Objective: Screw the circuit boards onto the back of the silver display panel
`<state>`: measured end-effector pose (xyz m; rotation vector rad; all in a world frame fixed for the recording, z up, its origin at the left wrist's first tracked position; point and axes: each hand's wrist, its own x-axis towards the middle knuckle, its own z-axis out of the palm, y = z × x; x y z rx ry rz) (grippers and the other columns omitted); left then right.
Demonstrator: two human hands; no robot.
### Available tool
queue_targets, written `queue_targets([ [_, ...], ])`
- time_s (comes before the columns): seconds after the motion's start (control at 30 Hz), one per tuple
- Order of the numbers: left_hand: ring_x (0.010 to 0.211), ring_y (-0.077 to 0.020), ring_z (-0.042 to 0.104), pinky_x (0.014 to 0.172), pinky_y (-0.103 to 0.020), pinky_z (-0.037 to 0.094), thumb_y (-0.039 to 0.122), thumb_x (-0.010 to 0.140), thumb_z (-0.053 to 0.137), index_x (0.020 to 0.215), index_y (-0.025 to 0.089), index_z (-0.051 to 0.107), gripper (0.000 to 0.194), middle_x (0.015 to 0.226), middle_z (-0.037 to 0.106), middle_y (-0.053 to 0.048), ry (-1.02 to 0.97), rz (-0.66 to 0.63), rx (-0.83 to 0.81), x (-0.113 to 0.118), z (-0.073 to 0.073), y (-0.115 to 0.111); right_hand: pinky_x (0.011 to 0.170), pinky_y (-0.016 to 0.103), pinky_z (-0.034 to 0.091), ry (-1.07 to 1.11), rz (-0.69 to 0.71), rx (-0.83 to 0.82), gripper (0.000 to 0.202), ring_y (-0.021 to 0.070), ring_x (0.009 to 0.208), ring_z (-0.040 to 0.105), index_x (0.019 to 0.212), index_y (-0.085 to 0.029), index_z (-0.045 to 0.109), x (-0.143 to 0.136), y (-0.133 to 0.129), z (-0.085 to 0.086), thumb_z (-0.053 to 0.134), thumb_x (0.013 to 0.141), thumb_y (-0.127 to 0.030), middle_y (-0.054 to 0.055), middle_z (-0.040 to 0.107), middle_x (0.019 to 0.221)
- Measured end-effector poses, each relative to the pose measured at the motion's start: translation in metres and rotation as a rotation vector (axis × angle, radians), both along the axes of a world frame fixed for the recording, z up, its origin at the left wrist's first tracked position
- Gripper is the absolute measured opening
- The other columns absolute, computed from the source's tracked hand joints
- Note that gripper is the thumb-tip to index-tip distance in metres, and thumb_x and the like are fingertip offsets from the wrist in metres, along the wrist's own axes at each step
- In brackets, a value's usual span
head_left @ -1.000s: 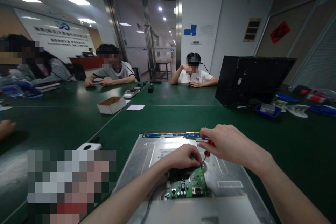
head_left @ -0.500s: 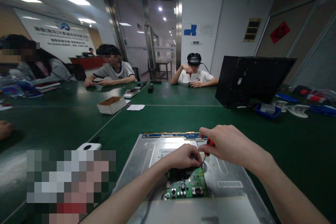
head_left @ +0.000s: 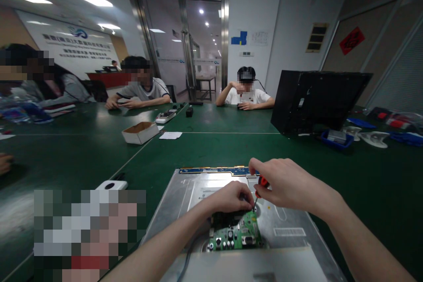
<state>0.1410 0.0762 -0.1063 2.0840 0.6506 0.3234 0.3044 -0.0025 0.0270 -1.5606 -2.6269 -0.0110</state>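
My right hand [head_left: 280, 183] grips the red-and-black handle of a screwdriver [head_left: 263, 181] between thumb and fingers. The shaft slants down, its tip at the upper right corner of a green circuit board [head_left: 236, 231]. My left hand [head_left: 234, 196] is closed over the board's upper edge, its fingertips pinched together beside the tip. Whatever those fingers hold, if anything, is hidden. Beneath the board lies a flat metal display panel [head_left: 291, 240] with a blue strip board [head_left: 211, 170] along its far edge. A grey cable [head_left: 188, 260] runs out to the board's left.
On the green table [head_left: 211, 145] stand an open cardboard box [head_left: 140, 133], a white device [head_left: 112, 184] and a black monitor housing [head_left: 320, 101]. A blue tray [head_left: 337, 139] holds a metal part at the right. Several people sit around the table, one far opposite [head_left: 247, 97].
The fingers of my right hand have shifted slightly around the screwdriver handle, which has turned a little. My left hand and the circuit board stay in place.
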Motion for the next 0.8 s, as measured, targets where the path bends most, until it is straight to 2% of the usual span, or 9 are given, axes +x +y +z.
queue_targets([
  [0.17, 0.071, -0.0148, 0.06, 0.067, -0.022, 0.043, 0.003, 0.068, 0.064, 0.076, 0.015, 0.072, 0.016, 0.073, 0.068, 0.001, 0.001, 0.01, 0.01, 0.0, -0.001, 0.001, 0.05, 0.026, 0.028, 0.008, -0.011, -0.023, 0.024, 0.02, 0.066, 0.063, 0.098, -0.021, 0.052, 0.001, -0.001, 0.0, 0.062, 0.077, -0.021, 0.002, 0.068, 0.078],
  [0.33, 0.071, -0.0148, 0.061, 0.068, -0.022, 0.044, 0.005, 0.07, 0.064, 0.077, 0.015, 0.072, 0.014, 0.074, 0.068, 0.001, 0.003, 0.012, 0.0, 0.0, -0.001, -0.001, 0.05, 0.027, 0.028, -0.077, -0.111, -0.01, 0.019, 0.0237, 0.069, 0.066, 0.098, -0.02, 0.056, -0.003, 0.001, 0.002, 0.061, 0.086, -0.033, 0.004, 0.07, 0.078],
  [0.5, 0.071, -0.0148, 0.06, 0.066, -0.022, 0.043, 0.007, 0.071, 0.065, 0.077, 0.015, 0.072, 0.012, 0.075, 0.068, 0.0, 0.018, 0.03, 0.002, -0.001, -0.003, -0.001, 0.049, 0.028, 0.03, -0.161, -0.149, 0.031, 0.029, 0.0255, 0.066, 0.067, 0.092, -0.02, 0.061, -0.008, 0.003, 0.002, 0.046, 0.095, -0.044, 0.007, 0.069, 0.074],
  [0.6, 0.071, -0.0146, 0.06, 0.069, -0.022, 0.044, 0.006, 0.071, 0.065, 0.076, 0.015, 0.072, 0.013, 0.074, 0.068, 0.001, 0.018, 0.02, 0.002, -0.001, -0.002, 0.0, 0.049, 0.028, 0.03, -0.169, -0.125, 0.022, 0.024, 0.0248, 0.066, 0.066, 0.09, -0.02, 0.062, -0.009, 0.003, 0.003, 0.048, 0.094, -0.04, 0.006, 0.069, 0.074],
  [0.8, 0.07, -0.0148, 0.06, 0.07, -0.022, 0.045, 0.004, 0.07, 0.063, 0.073, 0.014, 0.072, 0.013, 0.072, 0.067, 0.001, -0.003, -0.004, 0.001, 0.0, 0.001, -0.001, 0.048, 0.027, 0.025, -0.084, -0.057, -0.004, 0.014, 0.0234, 0.067, 0.065, 0.1, -0.02, 0.056, -0.007, 0.003, 0.001, 0.055, 0.087, -0.027, 0.004, 0.07, 0.076],
])
